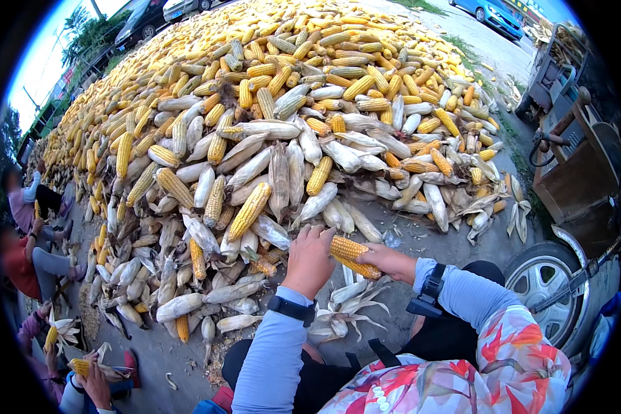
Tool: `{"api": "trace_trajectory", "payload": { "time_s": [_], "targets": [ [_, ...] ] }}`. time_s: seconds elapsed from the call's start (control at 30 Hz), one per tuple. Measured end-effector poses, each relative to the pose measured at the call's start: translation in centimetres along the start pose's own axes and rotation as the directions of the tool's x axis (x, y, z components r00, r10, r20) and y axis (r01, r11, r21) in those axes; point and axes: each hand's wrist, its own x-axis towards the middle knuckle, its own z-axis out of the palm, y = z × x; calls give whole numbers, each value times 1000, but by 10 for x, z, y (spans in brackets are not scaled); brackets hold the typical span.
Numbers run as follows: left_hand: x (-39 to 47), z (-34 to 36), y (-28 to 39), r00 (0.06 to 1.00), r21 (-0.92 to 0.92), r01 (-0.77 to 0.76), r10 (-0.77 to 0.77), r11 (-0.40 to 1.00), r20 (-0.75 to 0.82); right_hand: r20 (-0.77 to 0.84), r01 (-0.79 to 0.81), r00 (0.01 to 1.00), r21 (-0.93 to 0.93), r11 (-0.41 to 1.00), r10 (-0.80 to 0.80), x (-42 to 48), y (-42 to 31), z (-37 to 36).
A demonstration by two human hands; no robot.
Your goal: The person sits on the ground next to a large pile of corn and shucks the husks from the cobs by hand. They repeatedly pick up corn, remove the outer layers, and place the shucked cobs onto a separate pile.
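Note:
Before me rises a large heap of yellow corn cobs [248,212], some bare and some still in pale dry husks. My left hand [310,259] is at the near edge of the heap, its fingers around the upper end of what looks like a corn cob. My right hand [388,263] grips husked yellow corn cobs [349,248]; two seem to lie side by side between the hands, their far ends partly hidden by the fingers. Below them, loose dry husks [349,310] lie on the ground between my knees.
Several people sit along the heap at the left; one pair of hands [94,385] at lower left holds a partly husked cob. A three-wheeled cart [574,191] with a spoked wheel [546,287] stands close on my right. Vehicles, including a blue car [489,15], stand beyond.

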Motion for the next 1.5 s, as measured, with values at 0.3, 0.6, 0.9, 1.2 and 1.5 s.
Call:
{"api": "trace_trajectory", "payload": {
  "time_s": [0.3, 0.6, 0.9, 1.2, 1.5],
  "targets": [
    [-4, 8, 18, 981, 171, -10, -23, 985, 193, 141, 132, 980, 47, 990, -137, -36, -13, 1],
    [11, 6, -3, 820, -886, 322, -566, 333, 86, -48, 267, 964, 122, 956, -263, -22, -15, -7],
    [17, 18, -6, 873, -941, 105, -423, -322, 242, 195, 214, 932, 381, 900, -304, -28, -41, -5],
    [22, 22, 5, 900, -946, 64, -392, -317, 192, 233, 352, 894, 161, 922, -382, -26, -43, 4],
    [26, -7, 8, 805, -975, -102, -592, -200, 37, 22, 236, 971, 96, 967, -239, -20, -42, 1]
  ]
}}
